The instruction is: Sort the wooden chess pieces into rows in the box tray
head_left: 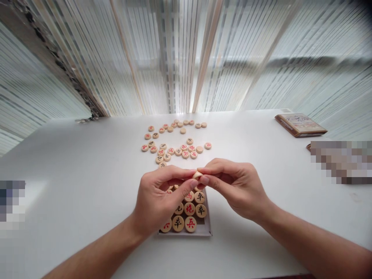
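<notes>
Between the fingertips of both hands is a small round wooden Chinese chess piece [197, 175], tilted so that its marking cannot be made out. My left hand [162, 193] pinches it from the left, and my right hand [235, 182] pinches it from the right. Beneath them lies a shallow box tray [207, 228] holding rows of pieces with red or black characters, such as a red piece [190, 224] at the near edge. The left hand hides part of the tray's left side and far rows.
Loose chess pieces [178, 152] lie scattered past the hands, some face down. A flat printed box [300, 124] sits at the table's back right, with a blurred-out object [337, 161] nearer. Vertical strip blinds [162, 58] hang behind the white table [87, 201].
</notes>
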A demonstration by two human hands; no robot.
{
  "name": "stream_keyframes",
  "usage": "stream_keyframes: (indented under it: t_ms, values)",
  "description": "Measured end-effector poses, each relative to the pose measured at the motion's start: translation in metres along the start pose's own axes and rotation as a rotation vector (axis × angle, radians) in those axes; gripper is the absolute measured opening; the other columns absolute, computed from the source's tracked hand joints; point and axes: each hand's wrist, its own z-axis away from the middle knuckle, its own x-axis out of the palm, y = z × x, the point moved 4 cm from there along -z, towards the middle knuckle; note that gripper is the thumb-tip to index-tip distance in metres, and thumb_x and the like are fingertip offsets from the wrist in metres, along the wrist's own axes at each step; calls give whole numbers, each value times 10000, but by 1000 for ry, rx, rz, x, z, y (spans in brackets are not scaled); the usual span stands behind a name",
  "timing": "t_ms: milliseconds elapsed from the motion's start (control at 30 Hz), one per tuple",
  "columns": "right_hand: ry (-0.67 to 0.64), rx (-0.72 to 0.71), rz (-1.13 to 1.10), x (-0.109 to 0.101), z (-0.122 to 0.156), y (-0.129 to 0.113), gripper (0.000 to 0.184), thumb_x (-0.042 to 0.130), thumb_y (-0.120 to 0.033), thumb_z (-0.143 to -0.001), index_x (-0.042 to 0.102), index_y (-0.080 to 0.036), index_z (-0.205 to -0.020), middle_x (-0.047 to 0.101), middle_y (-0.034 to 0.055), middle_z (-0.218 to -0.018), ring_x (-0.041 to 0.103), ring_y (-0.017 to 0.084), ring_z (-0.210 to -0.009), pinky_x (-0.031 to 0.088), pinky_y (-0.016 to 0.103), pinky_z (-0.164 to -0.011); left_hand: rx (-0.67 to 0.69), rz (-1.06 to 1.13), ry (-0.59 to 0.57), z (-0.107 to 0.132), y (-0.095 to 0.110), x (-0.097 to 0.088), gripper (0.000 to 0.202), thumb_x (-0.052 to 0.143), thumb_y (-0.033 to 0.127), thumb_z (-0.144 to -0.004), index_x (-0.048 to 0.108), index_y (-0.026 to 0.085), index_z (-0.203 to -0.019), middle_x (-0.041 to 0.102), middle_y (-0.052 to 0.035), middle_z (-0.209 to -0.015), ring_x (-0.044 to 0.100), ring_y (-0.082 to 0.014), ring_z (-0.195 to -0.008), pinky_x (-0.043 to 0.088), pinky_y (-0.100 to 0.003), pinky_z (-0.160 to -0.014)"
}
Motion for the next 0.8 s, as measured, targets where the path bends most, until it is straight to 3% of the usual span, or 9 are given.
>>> stream_keyframes:
  t_ms: [200, 300, 433, 600, 800]
  values:
    - [-5, -107, 76, -1, 1, -1, 202, 861, -150, -886, 899, -289, -1028, 830, 73, -937, 790, 214, -841, 666, 327, -693, 165, -125, 35, -1, -1, -7, 226, 860, 73, -869, 894, 246, -1009, 857, -43, -951, 794, -178, -869, 688, -279, -823]
    - [12, -128, 104, -1, 1, -2, 205, 865, -158, -884, 897, -294, -1034, 832, 71, -928, 787, 217, -821, 669, 336, -668, 214, -133, 25, -1, -2, -8, 270, 841, 65, -887, 893, 269, -1055, 858, -44, -994, 794, -184, -883, 689, -296, -825]
    - [33, -120, 84, -1, 0, -1, 167, 905, -225, -866, 900, -299, -1016, 852, 68, -900, 792, 220, -787, 691, 341, -656, 248, -118, -2, -1, 0, -6, 347, 828, 40, -894, 884, 308, -1108, 862, -14, -972, 785, -148, -863, 674, -245, -806]
    - [3, 105, -88, -2, 0, 9, 192, 941, -301, -840, 900, -258, -1023, 860, 65, -840, 821, 220, -696, 733, 352, -673, 83, -45, 11, -3, -2, -5, 265, 875, 95, -870, 895, 279, -1061, 861, -11, -885, 794, -125, -797, 663, -171, -729]
    - [-5, 220, -148, -5, 0, 19, 196, 930, -326, -861, 896, -255, -1040, 867, 71, -846, 837, 219, -722, 734, 336, -699, -97, 136, -13, -2, -6, -1, 243, 883, 117, -864, 892, 252, -1066, 882, -43, -1013, 854, -187, -893, 716, -216, -782]
